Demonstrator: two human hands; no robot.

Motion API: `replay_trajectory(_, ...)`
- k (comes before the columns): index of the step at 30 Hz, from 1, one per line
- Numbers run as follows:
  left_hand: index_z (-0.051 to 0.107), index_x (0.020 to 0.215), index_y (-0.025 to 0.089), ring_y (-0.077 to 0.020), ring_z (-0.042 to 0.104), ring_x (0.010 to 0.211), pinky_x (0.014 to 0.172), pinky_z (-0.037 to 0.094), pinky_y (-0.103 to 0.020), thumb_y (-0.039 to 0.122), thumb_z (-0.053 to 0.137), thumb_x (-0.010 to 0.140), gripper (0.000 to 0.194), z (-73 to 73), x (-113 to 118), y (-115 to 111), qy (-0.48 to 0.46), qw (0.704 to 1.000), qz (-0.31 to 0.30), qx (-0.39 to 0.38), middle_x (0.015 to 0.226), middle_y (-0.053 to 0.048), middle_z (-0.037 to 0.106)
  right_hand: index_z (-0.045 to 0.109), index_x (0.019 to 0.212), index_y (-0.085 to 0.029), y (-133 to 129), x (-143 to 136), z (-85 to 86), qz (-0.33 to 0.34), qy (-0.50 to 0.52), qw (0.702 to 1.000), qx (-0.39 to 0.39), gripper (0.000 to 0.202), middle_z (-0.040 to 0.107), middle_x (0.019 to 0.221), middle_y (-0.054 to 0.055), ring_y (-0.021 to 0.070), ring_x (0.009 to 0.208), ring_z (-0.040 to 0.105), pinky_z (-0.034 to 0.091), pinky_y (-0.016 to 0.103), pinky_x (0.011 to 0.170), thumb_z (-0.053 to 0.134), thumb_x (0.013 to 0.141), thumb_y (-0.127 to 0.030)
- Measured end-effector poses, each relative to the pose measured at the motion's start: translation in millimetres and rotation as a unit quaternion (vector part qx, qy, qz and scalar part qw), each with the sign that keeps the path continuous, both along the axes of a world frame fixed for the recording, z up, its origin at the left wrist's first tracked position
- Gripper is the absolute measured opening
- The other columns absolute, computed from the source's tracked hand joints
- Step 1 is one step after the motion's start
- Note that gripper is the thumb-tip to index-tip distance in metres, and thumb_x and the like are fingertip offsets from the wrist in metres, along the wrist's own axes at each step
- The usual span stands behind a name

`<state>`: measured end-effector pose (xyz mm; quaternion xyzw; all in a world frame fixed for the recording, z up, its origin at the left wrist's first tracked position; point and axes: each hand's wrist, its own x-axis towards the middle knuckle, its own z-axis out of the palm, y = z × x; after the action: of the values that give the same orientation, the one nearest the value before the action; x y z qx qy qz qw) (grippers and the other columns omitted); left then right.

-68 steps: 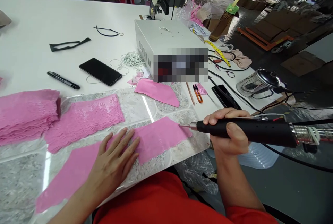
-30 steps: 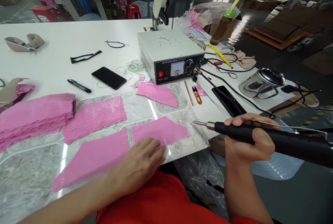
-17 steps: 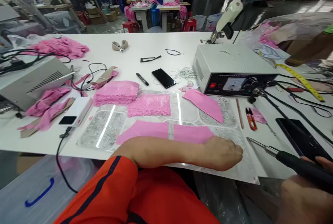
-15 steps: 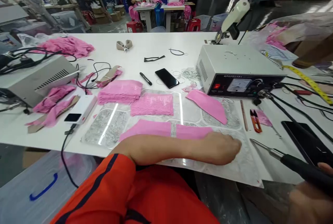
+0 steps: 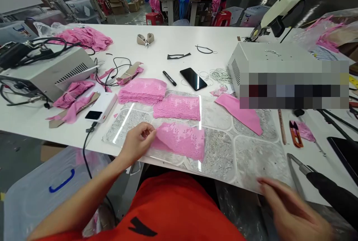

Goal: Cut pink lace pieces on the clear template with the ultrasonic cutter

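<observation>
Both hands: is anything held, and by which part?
The left hand's grip has the pink lace piece by its left end; nothing shows in the right hand's grip.

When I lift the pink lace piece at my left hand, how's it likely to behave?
Probably floppy: the pink lace piece creases near the left hand and lies flat elsewhere. Likely light for its size, since it looks thin. It may slide fairly easily, as the mat beneath shows glossy reflections.

Lace piece (image 5: 181, 140) pink, floral; mat (image 5: 218, 155) mottled grey, pale-lined; snips (image 5: 295, 135) orange; tool handle (image 5: 332, 192) black, tip (image 5: 301, 165) seemingly silver.
</observation>
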<state>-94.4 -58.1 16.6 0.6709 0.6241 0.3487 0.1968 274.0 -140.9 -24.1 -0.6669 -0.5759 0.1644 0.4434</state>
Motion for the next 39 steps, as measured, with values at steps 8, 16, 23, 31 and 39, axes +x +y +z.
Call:
replay_trajectory(8,0.061,0.081,0.019,-0.0239,0.063,0.098,0.088,0.045,-0.040,0.022,0.055,0.089,0.011,-41.4,-22.4,-31.7,0.158,0.976,0.069,0.133,0.101,-0.008,0.067,0.065,0.108,-0.023,60.1,-90.6,-0.8,0.311,-0.145,0.926,0.157,0.025,0.067,0.091,0.006,0.0167,0.085,0.065,0.057,0.030,0.075,0.062,0.085,-0.012)
replay_trajectory(16,0.058,0.085,0.019,-0.0241,0.063,0.101,0.087,0.048,-0.040,0.019,0.056,0.090,0.005,-46.5,-34.4,-43.1,0.191,0.972,0.050,0.127,0.108,-0.010,0.067,0.065,0.107,-0.023,70.5,-97.7,-7.2,0.358,-0.184,0.900,0.169,0.020,0.065,0.094,0.006,0.0176,0.087,0.063,0.057,0.030,0.075,0.061,0.088,-0.018)
replay_trajectory(23,0.066,0.104,0.022,-0.0256,0.059,0.113,0.094,0.049,-0.042,0.027,0.058,0.095,0.012,-41.8,-64.0,-33.5,0.207,0.962,-0.136,0.115,0.127,-0.011,0.061,0.068,0.097,-0.023,77.9,-101.6,-7.6,0.370,-0.168,0.895,0.185,0.013,0.068,0.087,0.004,0.0141,0.081,0.066,0.058,0.024,0.073,0.055,0.092,-0.020)
replay_trajectory(31,0.068,0.083,0.019,-0.0182,0.065,0.103,0.091,0.053,-0.030,0.017,0.059,0.091,0.012,2.5,-81.5,39.8,0.113,0.969,-0.218,0.032,0.113,-0.008,0.068,0.065,0.072,-0.022,139.5,-106.3,41.5,0.411,-0.054,0.909,-0.038,0.027,0.065,0.070,0.003,0.0137,0.061,0.062,0.053,0.023,0.054,0.055,0.090,-0.041)
replay_trajectory(39,0.070,0.085,0.016,-0.0230,0.062,0.106,0.100,0.046,-0.040,0.024,0.058,0.088,0.015,65.2,-135.6,186.8,0.109,0.985,-0.083,0.105,0.109,-0.009,0.068,0.067,0.074,-0.020,286.9,-179.5,98.5,0.287,-0.021,0.956,0.051,0.020,0.066,0.074,0.005,0.0143,0.063,0.056,0.046,0.027,0.055,0.062,0.081,-0.039)
